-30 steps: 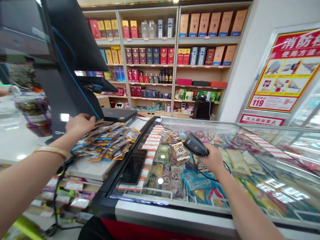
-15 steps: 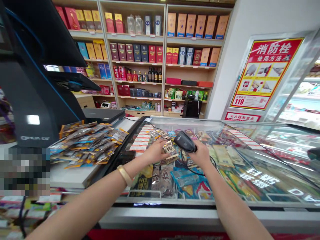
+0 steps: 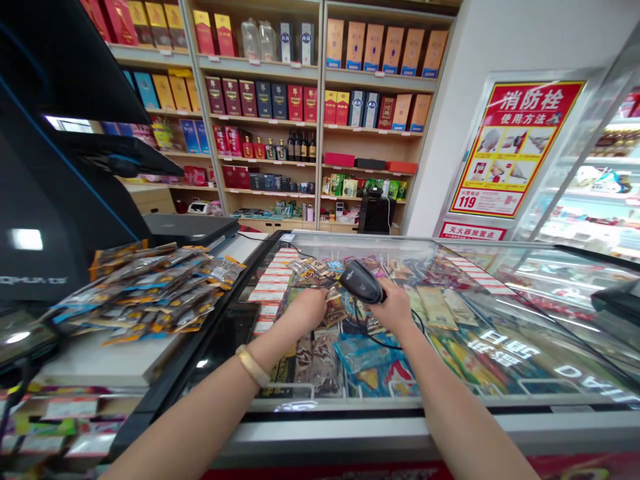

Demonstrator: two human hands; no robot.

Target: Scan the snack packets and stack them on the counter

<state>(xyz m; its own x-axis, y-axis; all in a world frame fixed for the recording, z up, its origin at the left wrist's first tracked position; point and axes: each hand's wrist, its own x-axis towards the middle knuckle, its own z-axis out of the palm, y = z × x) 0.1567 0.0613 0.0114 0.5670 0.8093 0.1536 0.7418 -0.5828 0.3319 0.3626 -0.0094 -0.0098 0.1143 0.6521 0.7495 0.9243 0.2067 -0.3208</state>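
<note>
Plain black is the colour of the scanner (image 3: 361, 281); the bangle (image 3: 253, 367) is pale gold. Heaped packets (image 3: 160, 287) mix brown, orange edging and blue patches, over a whitish counter (image 3: 125, 360). 1 blue line runs down the black till stand (image 3: 60, 200). White labels (image 3: 273, 283) bear orange-red stripes, and 1 bag (image 3: 363, 353) is bright blue. 6 orange boxes (image 3: 373, 48) have blue bases; a lower row of boxes (image 3: 263, 100) runs 3 maroon, 2 navy, 2 red. The poster (image 3: 523, 143) is red and yellow with white characters.
</note>
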